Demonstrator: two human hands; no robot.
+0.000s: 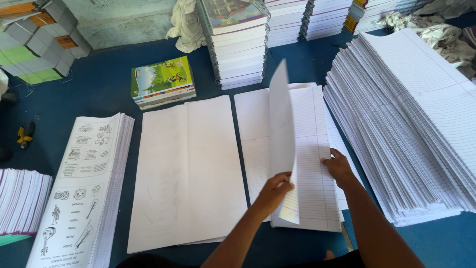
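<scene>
White ruled sheet [281,124] stands pinched in left hand [274,191] fingers [283,186].

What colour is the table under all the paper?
Dark blue; the flat table top shows best in the head view.

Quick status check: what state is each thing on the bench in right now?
left hand: pinching a ruled sheet, lifted upright
right hand: flat on the ruled stack
blank sheet pile: lying flat, untouched
printed cover pile: stacked, untouched
large ruled stack: fanned, untouched
</scene>
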